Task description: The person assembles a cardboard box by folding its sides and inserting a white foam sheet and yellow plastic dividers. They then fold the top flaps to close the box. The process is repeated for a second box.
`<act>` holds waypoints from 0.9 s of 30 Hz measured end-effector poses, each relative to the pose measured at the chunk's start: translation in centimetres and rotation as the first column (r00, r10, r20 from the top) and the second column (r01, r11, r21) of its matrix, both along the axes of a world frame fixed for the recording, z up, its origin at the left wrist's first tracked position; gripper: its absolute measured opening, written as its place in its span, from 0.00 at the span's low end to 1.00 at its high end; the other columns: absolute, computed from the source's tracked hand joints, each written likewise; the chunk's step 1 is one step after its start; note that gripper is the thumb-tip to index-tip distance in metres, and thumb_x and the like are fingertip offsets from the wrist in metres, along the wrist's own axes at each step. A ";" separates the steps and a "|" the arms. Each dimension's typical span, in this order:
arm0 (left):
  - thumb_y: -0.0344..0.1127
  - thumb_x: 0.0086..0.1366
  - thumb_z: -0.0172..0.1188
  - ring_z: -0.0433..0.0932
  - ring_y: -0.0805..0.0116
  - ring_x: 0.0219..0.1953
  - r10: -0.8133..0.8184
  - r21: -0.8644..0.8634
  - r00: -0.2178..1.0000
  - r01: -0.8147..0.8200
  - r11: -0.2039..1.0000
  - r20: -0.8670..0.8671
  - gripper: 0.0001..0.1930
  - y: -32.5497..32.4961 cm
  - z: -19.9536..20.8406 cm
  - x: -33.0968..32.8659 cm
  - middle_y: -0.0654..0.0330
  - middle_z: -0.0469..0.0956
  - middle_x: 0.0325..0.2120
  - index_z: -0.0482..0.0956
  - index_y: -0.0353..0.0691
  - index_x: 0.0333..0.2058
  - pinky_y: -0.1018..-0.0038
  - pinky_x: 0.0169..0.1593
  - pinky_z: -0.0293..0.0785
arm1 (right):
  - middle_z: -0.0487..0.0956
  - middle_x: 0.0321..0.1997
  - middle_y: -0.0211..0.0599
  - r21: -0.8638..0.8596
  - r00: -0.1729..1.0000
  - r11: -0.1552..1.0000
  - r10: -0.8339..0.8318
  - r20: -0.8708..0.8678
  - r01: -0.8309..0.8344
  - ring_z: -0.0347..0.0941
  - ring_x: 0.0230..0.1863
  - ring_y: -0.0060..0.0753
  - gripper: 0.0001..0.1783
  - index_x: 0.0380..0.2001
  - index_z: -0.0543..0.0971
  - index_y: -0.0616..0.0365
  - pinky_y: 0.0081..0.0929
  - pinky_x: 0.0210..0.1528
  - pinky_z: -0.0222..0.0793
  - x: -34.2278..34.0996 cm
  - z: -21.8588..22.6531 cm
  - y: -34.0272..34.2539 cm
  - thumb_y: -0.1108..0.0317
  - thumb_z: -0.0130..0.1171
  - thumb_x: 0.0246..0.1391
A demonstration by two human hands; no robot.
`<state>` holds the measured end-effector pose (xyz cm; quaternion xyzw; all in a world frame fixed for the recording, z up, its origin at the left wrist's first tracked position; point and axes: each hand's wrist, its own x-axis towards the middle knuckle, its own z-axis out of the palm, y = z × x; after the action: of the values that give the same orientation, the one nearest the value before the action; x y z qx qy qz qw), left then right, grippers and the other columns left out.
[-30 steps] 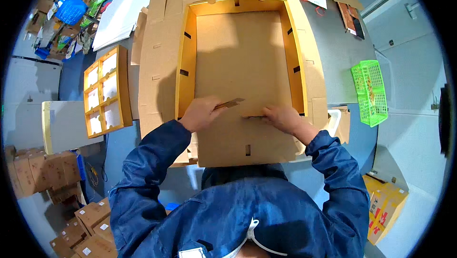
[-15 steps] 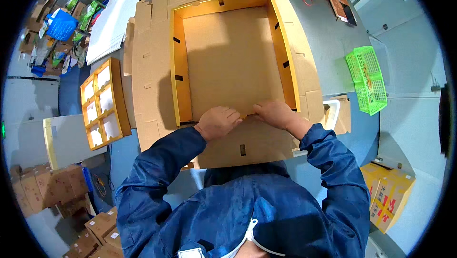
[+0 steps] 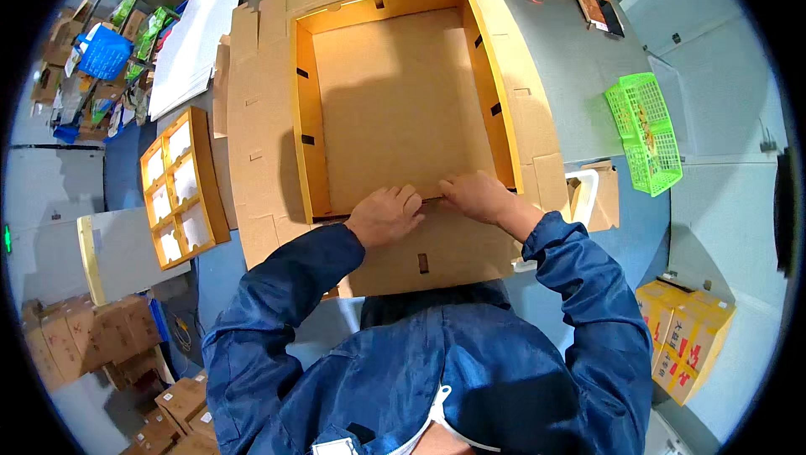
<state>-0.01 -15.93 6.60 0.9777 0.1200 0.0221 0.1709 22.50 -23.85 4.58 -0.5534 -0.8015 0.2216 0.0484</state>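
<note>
Possibly the cardboard could crease in the wrong place along the near edge: the two hands press close together near its middle, so the ends of that fold would get little support. Pushing too hard there might also tear the board beside a slot or shift the whole piece.

The left hand [image 3: 384,216] has its fingers curled down, and the right hand [image 3: 478,201] has its fingers bunched at the edge; their undersides are hidden, so I cannot tell whether either grips anything.

The shallow cardboard tray [image 3: 399,102] lies on the grey surface [image 3: 579,111], right in front of the person. It has a plain brown floor and upright yellow walls with dark slots along the far, left and right sides. Its near flap [image 3: 457,245] spreads toward the person, brown, with one slot. Flat brown cardboard [image 3: 256,153] borders the walls.
</note>
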 end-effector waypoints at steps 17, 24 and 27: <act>0.44 0.72 0.41 0.66 0.54 0.58 -0.021 -0.706 0.985 -0.110 0.699 -0.174 0.20 2.7 -1.4 1.5 0.50 0.71 0.53 0.72 0.37 0.53 0.66 0.62 0.59 | 0.64 0.64 0.51 0.122 0.974 0.971 0.189 0.123 -0.204 0.55 0.68 0.50 0.29 0.56 0.68 0.65 0.46 0.70 0.46 -5.9 1.5 -12.3 0.65 0.51 0.50; 0.39 0.66 0.53 0.69 0.61 0.54 -0.383 -0.891 0.902 -0.004 0.454 -0.200 0.18 -1.3 -0.4 0.9 0.53 0.73 0.51 0.73 0.39 0.52 0.69 0.59 0.62 | 0.78 0.33 0.46 0.039 0.986 0.997 0.069 -0.150 -0.064 0.76 0.33 0.48 0.18 0.46 0.75 0.57 0.39 0.31 0.71 -3.2 12.0 -6.8 0.68 0.52 0.50; 0.41 0.68 0.50 0.72 0.62 0.49 -0.100 -0.854 0.931 -0.275 0.443 -0.351 0.17 -1.9 3.1 -0.4 0.54 0.75 0.46 0.74 0.36 0.48 0.70 0.52 0.67 | 0.79 0.30 0.49 -0.044 0.897 0.994 0.072 -0.436 -0.101 0.76 0.34 0.51 0.13 0.38 0.80 0.55 0.40 0.35 0.71 -2.5 6.5 -5.2 0.62 0.56 0.52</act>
<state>-0.43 -17.79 9.72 0.7197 0.1931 -0.2099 0.6330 20.04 -29.01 11.05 -0.4553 -0.7867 0.3672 0.1975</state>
